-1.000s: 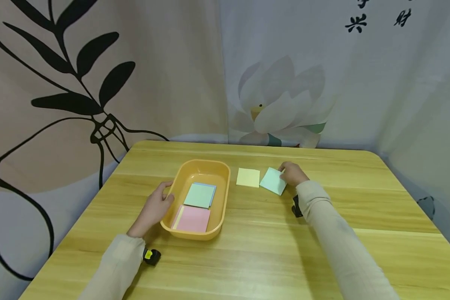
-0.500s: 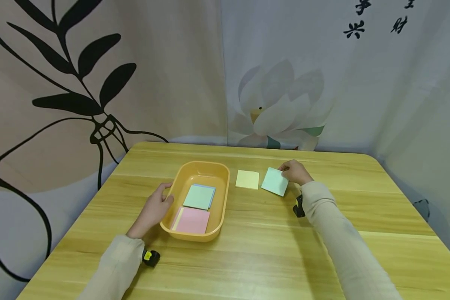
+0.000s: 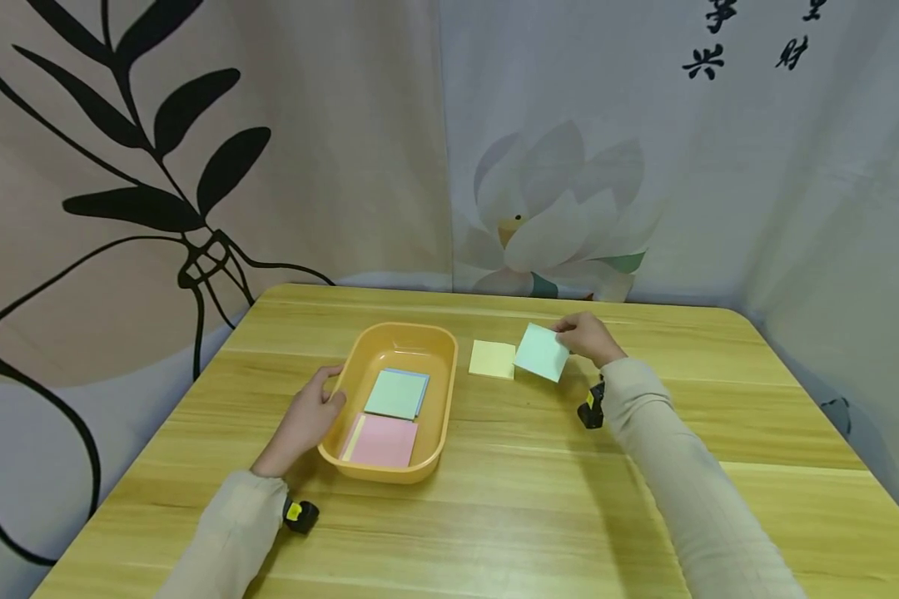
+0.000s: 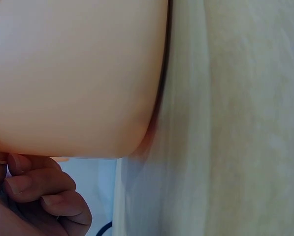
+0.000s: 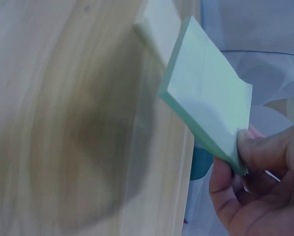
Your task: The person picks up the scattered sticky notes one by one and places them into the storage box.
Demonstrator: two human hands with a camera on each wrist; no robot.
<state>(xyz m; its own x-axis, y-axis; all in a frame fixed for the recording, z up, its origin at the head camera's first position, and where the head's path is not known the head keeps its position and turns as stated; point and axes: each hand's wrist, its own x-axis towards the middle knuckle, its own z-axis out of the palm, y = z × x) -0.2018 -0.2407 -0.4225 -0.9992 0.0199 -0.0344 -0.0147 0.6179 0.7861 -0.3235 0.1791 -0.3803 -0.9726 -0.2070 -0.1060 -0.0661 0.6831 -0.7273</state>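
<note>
My right hand (image 3: pixel 586 334) pinches a light green sticky note pad (image 3: pixel 543 353) by one corner; thumb and fingers on either side show in the right wrist view, where the pad (image 5: pixel 208 93) is tilted above the table. My left hand (image 3: pixel 313 409) grips the left rim of a yellow-orange plastic tray (image 3: pixel 449 391). Up close in the left wrist view, curled fingers (image 4: pixel 43 184) lie beside the tray's wall (image 4: pixel 78 78). Inside the tray are a green pad (image 3: pixel 397 394) with a blue edge showing beneath, and a pink pad (image 3: pixel 382 441) with a pale yellow strip at its left.
A yellow sticky note pad (image 3: pixel 492 359) lies on the wooden table (image 3: pixel 509 507), between the tray and the green pad. Behind the table's far edge hangs a printed curtain (image 3: pixel 360 150). Each wrist carries a small black camera (image 3: pixel 301 517).
My right hand has lifted the green pad off the table and carried it slightly up and left, beside the yellow pad. The left hand and tray stay in place.
</note>
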